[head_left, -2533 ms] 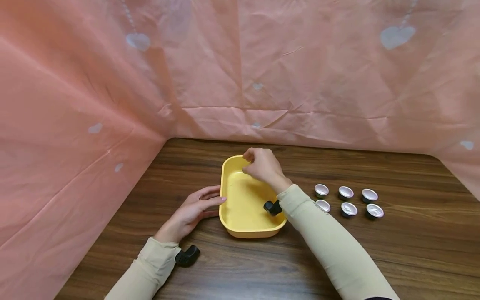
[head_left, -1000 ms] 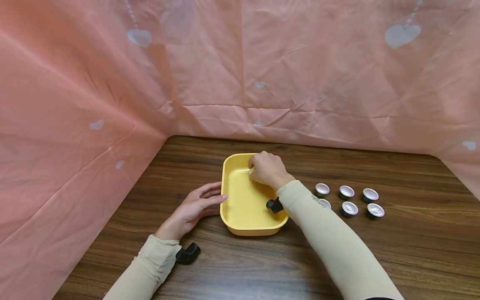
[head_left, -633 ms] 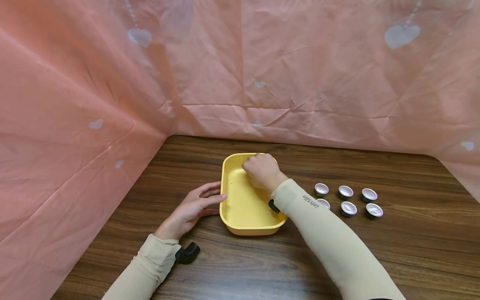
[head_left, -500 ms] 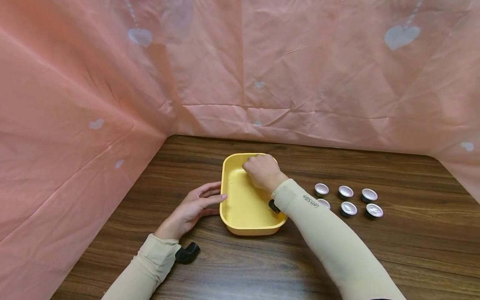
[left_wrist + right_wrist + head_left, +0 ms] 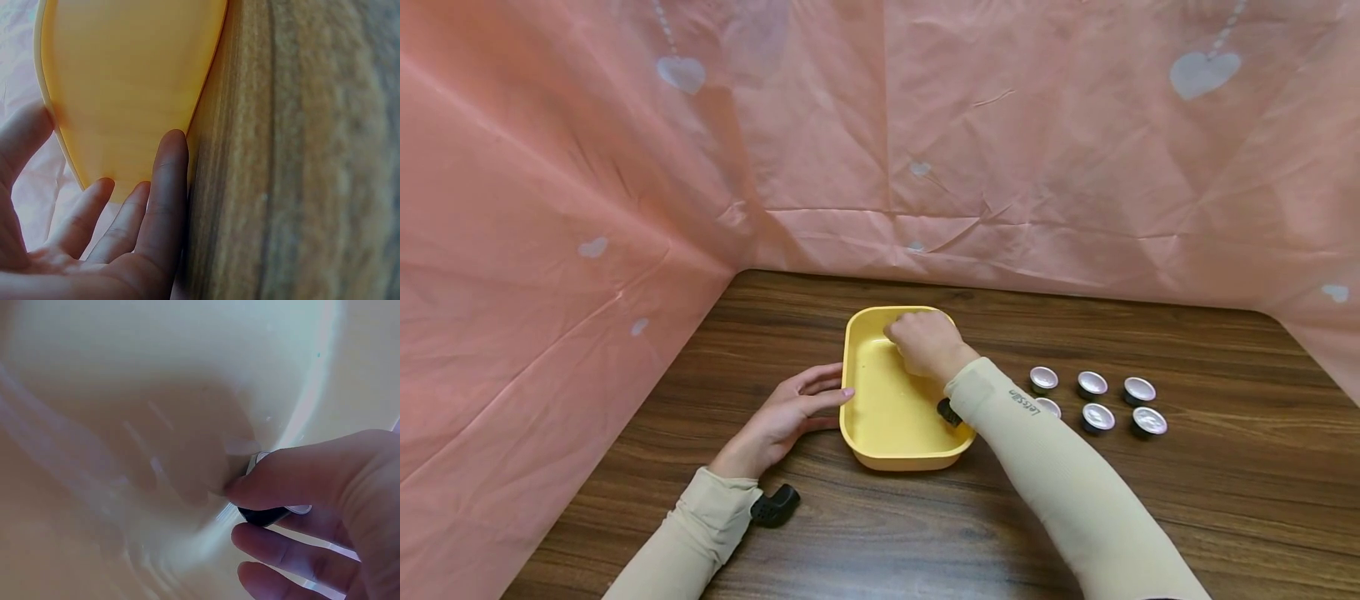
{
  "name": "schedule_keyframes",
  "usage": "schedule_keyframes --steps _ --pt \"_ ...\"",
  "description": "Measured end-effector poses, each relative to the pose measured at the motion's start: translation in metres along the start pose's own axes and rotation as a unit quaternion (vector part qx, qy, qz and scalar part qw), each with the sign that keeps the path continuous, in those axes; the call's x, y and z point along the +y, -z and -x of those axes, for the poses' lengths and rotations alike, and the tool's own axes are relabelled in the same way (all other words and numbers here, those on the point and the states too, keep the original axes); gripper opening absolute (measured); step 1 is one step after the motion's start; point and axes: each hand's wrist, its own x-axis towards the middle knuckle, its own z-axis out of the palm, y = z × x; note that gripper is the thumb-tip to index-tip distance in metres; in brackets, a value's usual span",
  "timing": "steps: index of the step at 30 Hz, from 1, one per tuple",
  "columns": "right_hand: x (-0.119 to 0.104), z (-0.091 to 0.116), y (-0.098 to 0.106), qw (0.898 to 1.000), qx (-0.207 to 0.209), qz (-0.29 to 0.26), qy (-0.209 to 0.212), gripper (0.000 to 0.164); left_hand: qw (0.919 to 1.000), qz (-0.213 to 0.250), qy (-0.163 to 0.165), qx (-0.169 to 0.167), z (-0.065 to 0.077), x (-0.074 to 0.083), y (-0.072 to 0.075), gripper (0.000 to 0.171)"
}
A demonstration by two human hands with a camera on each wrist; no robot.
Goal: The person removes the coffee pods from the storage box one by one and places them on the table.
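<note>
A yellow rectangular tray [image 5: 907, 463] with raised walls stands on the table, its long side running away from me. My left hand [image 5: 778, 421] lies along its left side, fingers fairly straight. In the left wrist view the fingertips [image 5: 170, 156] rest on the outer wall and the thumb is at the rim. My right hand [image 5: 925, 343] reaches down inside the tray's far end. Its thumb and fingers pinch a small black capsule with a foil lid [image 5: 261, 516], low by the floor's curved corner in the right wrist view. The hand hides that capsule from the head view.
Right of the tray, several foil-lidded black capsules [image 5: 1098, 418] stand lid up in two rows. My right sleeve [image 5: 1037, 442] partly covers one of them. Pink fabric [image 5: 1045, 150] walls in the back and left of the wooden table [image 5: 925, 533].
From above the tray's far end, the right hand has lowered into it and shifted slightly left over the last second. The left hand keeps its place at the tray's side.
</note>
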Motion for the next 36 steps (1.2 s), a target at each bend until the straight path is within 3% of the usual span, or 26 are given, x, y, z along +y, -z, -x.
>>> schedule_keyframes --steps 4,8,13,18,23,28,36 --pt "0.003 0.000 -0.002 0.997 0.004 -0.075 -0.032 0.013 1.0000 0.001 0.002 0.000 0.000 0.000 0.000 0.064" --pt "0.007 0.000 -0.003 0.983 0.010 -0.167 -0.069 0.015 1.0000 0.000 0.003 0.000 0.000 0.000 0.000 0.064" --pt "0.012 -0.001 -0.005 0.952 0.016 -0.283 -0.116 0.023 1.0000 0.000 0.006 0.001 0.001 0.001 0.001 0.064" --pt "0.013 -0.001 -0.004 0.917 0.029 -0.373 -0.135 0.031 1.0000 0.001 0.007 -0.001 0.000 0.000 0.001 0.064" --pt "0.014 -0.001 -0.003 0.889 0.048 -0.432 -0.142 0.030 1.0000 0.003 0.007 -0.001 0.000 0.000 0.000 0.064" --pt "0.011 0.000 0.003 0.870 0.060 -0.464 -0.153 0.031 0.9999 0.005 0.011 0.008 0.000 0.000 0.000 0.061" --pt "0.008 0.007 0.029 0.830 0.054 -0.531 -0.164 0.035 0.9999 0.005 0.013 0.008 0.000 0.001 -0.001 0.061"
